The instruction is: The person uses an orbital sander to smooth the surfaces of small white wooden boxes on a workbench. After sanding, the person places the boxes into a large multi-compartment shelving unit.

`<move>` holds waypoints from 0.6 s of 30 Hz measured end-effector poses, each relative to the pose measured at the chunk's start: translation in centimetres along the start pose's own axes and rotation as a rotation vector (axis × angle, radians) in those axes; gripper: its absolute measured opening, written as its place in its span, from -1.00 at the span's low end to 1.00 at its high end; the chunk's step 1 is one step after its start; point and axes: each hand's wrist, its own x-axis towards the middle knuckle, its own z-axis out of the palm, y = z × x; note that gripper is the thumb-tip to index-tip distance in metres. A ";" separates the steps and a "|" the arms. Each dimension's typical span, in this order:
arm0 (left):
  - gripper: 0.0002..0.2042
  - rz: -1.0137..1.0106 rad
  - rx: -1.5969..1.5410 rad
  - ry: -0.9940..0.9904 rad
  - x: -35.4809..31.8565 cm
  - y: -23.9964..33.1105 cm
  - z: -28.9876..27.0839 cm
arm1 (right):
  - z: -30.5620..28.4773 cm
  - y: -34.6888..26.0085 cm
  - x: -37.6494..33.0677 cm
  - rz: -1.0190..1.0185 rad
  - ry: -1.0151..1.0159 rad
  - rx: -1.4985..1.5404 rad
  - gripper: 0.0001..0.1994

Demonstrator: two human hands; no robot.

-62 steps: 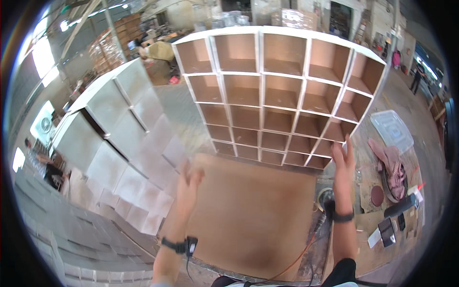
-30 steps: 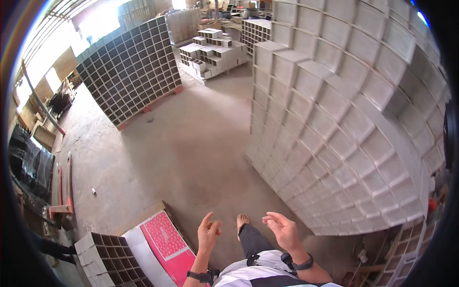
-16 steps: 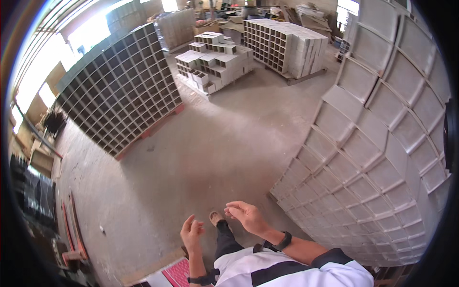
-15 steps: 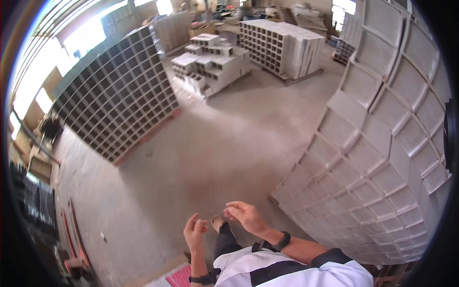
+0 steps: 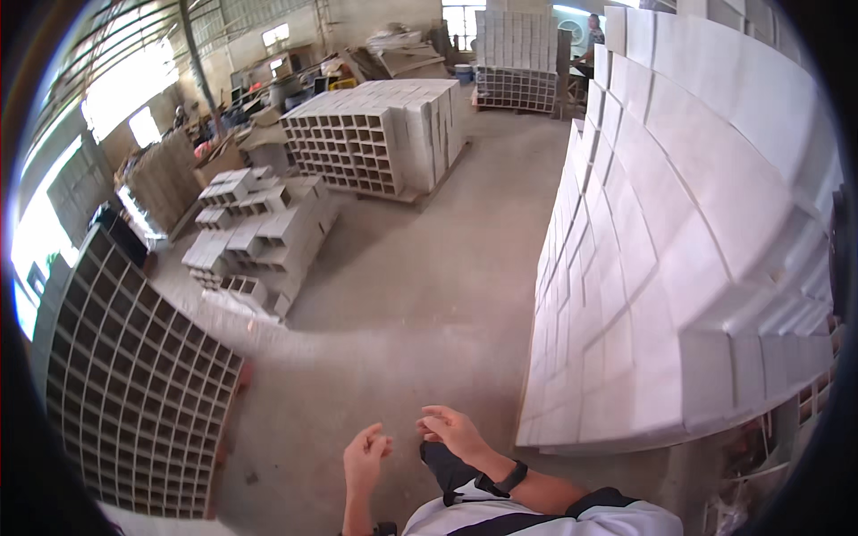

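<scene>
My left hand (image 5: 365,457) hangs low in front of my body with its fingers loosely curled and nothing in it. My right hand (image 5: 451,431) is beside it, a dark watch on the wrist, fingers bent and apart, also holding nothing. Both hover above the bare concrete floor (image 5: 420,295). A tall stack of white cubby shelving units (image 5: 679,268) stands just right of my right hand. A dark grid shelving unit (image 5: 134,402) stands to my left.
Ahead lie a low pile of small white cubby boxes (image 5: 259,241) and a big pallet of white cubby units (image 5: 375,134). Another stack (image 5: 514,54) stands at the far end, a person (image 5: 592,36) beside it. Cardboard stacks (image 5: 161,179) line the left wall.
My view has swung from the wooden cubby shelf and board to the open floor of the hall. My raised hands have dropped low in front of my body.
</scene>
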 end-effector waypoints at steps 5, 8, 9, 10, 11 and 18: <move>-0.69 -0.142 -0.055 -0.100 14.0 -0.3 -2.2 | -2.6 -5.6 14.2 -0.101 0.136 0.015 -0.59; -0.68 -0.141 -0.023 -0.100 23.6 -0.7 -3.6 | -4.2 -11.3 20.7 -0.151 0.175 -0.081 -0.60; -0.68 -0.135 -0.029 -0.089 27.2 -0.4 -3.5 | -5.0 -12.7 23.0 -0.181 0.185 -0.093 -0.60; -0.68 -0.125 0.026 -0.077 30.6 0.1 -3.4 | -6.0 -14.1 25.2 -0.206 0.216 -0.058 -0.60; -0.68 -0.132 0.036 -0.090 34.1 0.4 -3.0 | -7.0 -15.2 27.3 -0.226 0.247 -0.023 -0.60; -0.65 -0.116 0.247 -0.329 59.2 6.6 6.6 | -18.6 -20.7 39.3 -0.202 0.729 0.045 -0.62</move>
